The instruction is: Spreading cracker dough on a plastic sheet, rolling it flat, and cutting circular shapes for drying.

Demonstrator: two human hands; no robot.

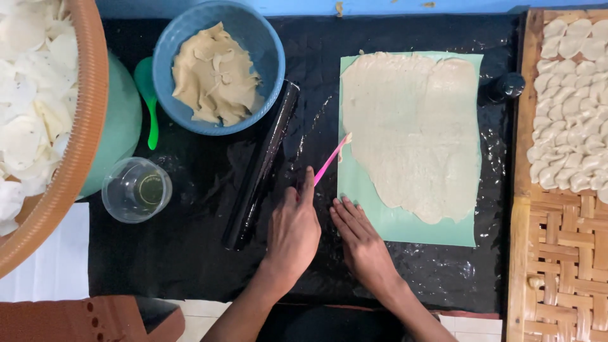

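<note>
The left hand [292,231] grips a pink tool [330,160] whose tip touches the rolled dough sheet [415,130]. The right hand [362,237] lies flat and open just beside the dough sheet's lower left edge.

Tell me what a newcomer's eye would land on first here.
First, the pale dough sheet spread over a green mat at centre right on the black plastic. Just below its left edge, the left hand holds a pink stick whose tip touches the dough, while the right hand lies flat at the mat's corner. At upper left, a blue bowl holds more dough.
</note>
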